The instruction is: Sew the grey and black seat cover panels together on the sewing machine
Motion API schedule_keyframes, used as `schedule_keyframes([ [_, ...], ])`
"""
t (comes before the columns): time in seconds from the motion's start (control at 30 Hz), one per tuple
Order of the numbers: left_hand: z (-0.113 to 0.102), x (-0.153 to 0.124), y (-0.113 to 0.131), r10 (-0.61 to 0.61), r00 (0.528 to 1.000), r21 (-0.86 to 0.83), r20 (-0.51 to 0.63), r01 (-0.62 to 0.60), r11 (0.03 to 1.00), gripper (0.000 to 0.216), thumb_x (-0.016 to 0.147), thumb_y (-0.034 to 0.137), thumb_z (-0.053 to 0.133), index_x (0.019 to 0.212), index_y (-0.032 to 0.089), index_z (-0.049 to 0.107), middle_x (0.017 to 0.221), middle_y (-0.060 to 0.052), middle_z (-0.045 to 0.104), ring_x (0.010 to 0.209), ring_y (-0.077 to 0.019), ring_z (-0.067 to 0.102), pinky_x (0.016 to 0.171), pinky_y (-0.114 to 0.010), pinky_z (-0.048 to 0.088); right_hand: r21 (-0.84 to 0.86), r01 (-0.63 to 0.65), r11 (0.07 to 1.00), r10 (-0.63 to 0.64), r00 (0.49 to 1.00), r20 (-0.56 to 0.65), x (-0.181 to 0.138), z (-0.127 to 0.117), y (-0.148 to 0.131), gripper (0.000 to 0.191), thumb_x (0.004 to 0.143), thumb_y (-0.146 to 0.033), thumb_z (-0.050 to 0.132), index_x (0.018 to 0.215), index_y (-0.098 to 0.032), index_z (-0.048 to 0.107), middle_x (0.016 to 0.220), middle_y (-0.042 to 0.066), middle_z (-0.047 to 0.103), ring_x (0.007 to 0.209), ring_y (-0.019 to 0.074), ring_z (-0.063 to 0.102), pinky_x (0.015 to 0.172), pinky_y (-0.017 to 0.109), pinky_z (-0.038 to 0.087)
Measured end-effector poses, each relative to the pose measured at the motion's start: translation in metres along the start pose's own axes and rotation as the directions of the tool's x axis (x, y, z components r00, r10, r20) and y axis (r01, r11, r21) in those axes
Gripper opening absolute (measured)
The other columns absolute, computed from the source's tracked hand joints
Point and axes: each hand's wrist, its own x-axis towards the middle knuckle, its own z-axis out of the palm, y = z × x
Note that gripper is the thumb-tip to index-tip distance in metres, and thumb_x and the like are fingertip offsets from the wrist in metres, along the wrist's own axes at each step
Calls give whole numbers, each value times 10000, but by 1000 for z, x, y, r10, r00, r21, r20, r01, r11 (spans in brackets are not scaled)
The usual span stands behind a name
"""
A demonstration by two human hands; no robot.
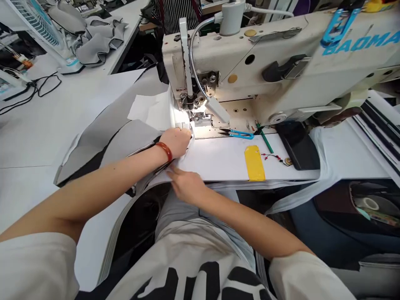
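White bench (37, 133) in front — on a second bench (125, 16) behind stand a fan (37, 25), grey cloth pieces (96, 37) and black cables (34, 89).

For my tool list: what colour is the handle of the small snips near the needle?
The snips have a blue handle, clearest in the head view.

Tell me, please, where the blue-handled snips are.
In the head view, the blue-handled snips lie on the sewing machine bed, right of the lit needle, above the yellow tag.

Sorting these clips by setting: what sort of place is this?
Most likely a garment sewing workshop: an industrial sewing machine, grey fabric under the left hand at its needle, and more grey pieces piled on the next table.
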Motion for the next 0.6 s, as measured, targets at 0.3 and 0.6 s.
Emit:
schedule_keyframes([
  [0.3, -3, 29, -12, -128, 977, -78, 171, 142, 987, 342, 826, 294, 550, 1096, 128, 680, 1019, -159, 673, 1003, -312, 632, 835, -388, 466, -579, -276, 767, 366, 930, 43, -64, -71, 19, 379, 993, -298, 378, 902, -164, 721, 842, 131, 735, 779, 289, 713, 610, 331, 458],
  [0.6, 11, 32, -11, -140, 989, -98, 43, 144, 985, 399, 887, 88, 352, 1136, 110, 664, 1167, -173, 596, 1048, -302, 603, 799, -366, 481, -209, -544, 813, 468, 823, -321, 77, -53, 49, 572, 929, -204, 436, 1470, -69, 310, 1184, 186, 615, 993, 276, 644, 698, 336, 493],
])
